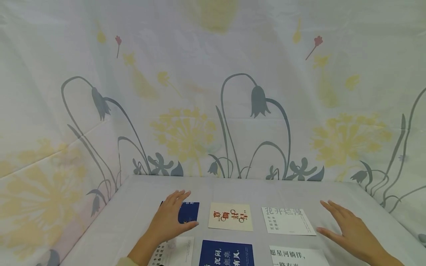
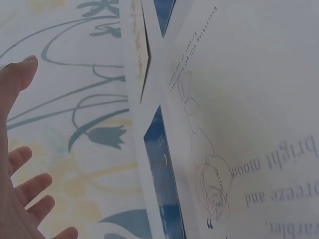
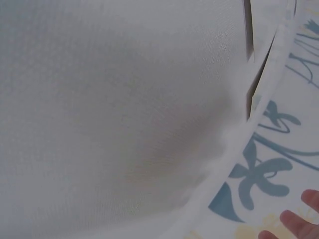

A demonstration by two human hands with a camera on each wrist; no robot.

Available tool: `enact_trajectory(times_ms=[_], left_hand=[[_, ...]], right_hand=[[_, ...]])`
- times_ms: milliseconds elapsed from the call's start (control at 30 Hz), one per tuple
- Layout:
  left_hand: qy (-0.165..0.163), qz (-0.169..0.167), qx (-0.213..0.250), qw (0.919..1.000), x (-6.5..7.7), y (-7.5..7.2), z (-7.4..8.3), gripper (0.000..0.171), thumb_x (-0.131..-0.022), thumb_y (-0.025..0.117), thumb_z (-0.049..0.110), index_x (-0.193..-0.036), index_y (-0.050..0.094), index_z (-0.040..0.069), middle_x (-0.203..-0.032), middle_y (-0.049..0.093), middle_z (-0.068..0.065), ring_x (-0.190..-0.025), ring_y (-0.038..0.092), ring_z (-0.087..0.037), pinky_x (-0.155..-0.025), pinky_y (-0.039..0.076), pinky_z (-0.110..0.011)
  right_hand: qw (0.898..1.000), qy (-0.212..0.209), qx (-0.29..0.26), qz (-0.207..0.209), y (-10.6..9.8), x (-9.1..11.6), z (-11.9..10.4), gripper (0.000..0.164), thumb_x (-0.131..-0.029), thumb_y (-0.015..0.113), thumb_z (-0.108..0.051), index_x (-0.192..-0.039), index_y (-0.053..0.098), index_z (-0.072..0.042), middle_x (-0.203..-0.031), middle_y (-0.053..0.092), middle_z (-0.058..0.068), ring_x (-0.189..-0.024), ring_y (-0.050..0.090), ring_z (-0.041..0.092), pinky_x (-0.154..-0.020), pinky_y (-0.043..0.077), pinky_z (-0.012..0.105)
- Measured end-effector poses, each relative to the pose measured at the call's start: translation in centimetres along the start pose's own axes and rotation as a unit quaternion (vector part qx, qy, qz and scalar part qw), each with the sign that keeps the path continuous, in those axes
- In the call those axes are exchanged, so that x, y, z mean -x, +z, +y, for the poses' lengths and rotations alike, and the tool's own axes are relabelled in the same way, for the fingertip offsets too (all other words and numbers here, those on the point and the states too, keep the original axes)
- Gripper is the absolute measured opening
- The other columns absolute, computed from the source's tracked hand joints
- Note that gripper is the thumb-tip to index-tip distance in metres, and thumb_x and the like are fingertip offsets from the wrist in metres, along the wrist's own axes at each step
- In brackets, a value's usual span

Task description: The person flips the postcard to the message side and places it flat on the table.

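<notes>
My left hand (image 1: pixel 168 218) is held with fingers extended and thumb apart, in front of a dark blue card (image 1: pixel 190 213) and partly covering it. A white card (image 1: pixel 182 252) with printed characters lies below it. On the other side, my right hand (image 1: pixel 351 233) is spread with nothing in it. Its thumb is close to the right edge of a white card (image 1: pixel 289 223) with grey characters. Between the hands lies a cream card (image 1: pixel 230 218) with red characters. The left wrist view shows a white card (image 2: pixel 259 84) with English text and a line drawing near the left fingers (image 2: pixel 35 189).
In the front row are another dark blue card (image 1: pixel 227 254) with white characters and a white card (image 1: pixel 297 255), both cut off by the frame. The light grey tabletop (image 1: pixel 110 229) meets a flower-printed cloth (image 1: pixel 199 92) at the back and sides.
</notes>
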State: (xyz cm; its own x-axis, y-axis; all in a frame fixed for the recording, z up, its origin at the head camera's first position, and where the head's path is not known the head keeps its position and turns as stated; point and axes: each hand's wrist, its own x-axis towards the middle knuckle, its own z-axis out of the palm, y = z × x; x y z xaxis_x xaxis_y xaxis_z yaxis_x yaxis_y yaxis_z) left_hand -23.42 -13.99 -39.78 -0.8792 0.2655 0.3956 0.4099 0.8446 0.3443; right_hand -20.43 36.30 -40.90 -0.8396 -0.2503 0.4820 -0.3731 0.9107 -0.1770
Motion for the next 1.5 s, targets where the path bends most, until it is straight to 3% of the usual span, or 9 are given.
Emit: enact_trajectory(times_ms=[400,833,1267,1500], left_hand=[[-0.003,-0.004,0.05,0.9987,-1.0,1.1,2.0,0.087,-0.068,0.077,0.051,-0.139,0.042,0.016,-0.137,0.042,-0.01,-0.126,0.038,-0.032,-0.096,0.038,-0.052],[0.005,-0.008,0.102,0.9948,-1.9,2.1,3.2,0.087,-0.066,0.08,0.046,-0.139,0.042,0.016,-0.136,0.043,-0.009,-0.125,0.038,-0.033,-0.093,0.041,-0.053],[0.022,-0.02,0.166,0.9857,-2.9,3.4,4.9,0.087,-0.066,0.08,0.048,-0.138,0.043,0.016,-0.136,0.043,-0.008,-0.125,0.039,-0.032,-0.094,0.04,-0.051],[0.014,-0.037,0.184,0.9822,-3.5,4.1,5.9,0.086,-0.067,0.08,0.048,-0.138,0.043,0.016,-0.137,0.042,-0.007,-0.125,0.038,-0.031,-0.094,0.04,-0.051]], right_hand=[[0.999,0.007,-0.036,0.004,0.4,-0.6,-0.6,0.079,-0.075,0.076,-0.039,-0.136,0.04,-0.003,-0.129,0.043,0.028,-0.11,0.04,0.049,-0.081,0.033,0.062],[0.998,0.008,-0.067,0.01,0.9,-1.4,-0.7,0.08,-0.071,0.08,-0.034,-0.132,0.042,0.0,-0.126,0.046,0.023,-0.111,0.041,0.046,-0.081,0.034,0.06],[0.995,0.01,-0.098,-0.003,1.0,-2.0,-1.0,0.083,-0.069,0.082,-0.033,-0.132,0.041,0.002,-0.126,0.045,0.022,-0.11,0.042,0.043,-0.078,0.038,0.062],[0.995,-0.006,-0.103,0.01,1.5,-2.3,-0.8,0.085,-0.065,0.084,-0.029,-0.131,0.042,0.003,-0.123,0.046,0.022,-0.109,0.043,0.043,-0.078,0.039,0.061]])
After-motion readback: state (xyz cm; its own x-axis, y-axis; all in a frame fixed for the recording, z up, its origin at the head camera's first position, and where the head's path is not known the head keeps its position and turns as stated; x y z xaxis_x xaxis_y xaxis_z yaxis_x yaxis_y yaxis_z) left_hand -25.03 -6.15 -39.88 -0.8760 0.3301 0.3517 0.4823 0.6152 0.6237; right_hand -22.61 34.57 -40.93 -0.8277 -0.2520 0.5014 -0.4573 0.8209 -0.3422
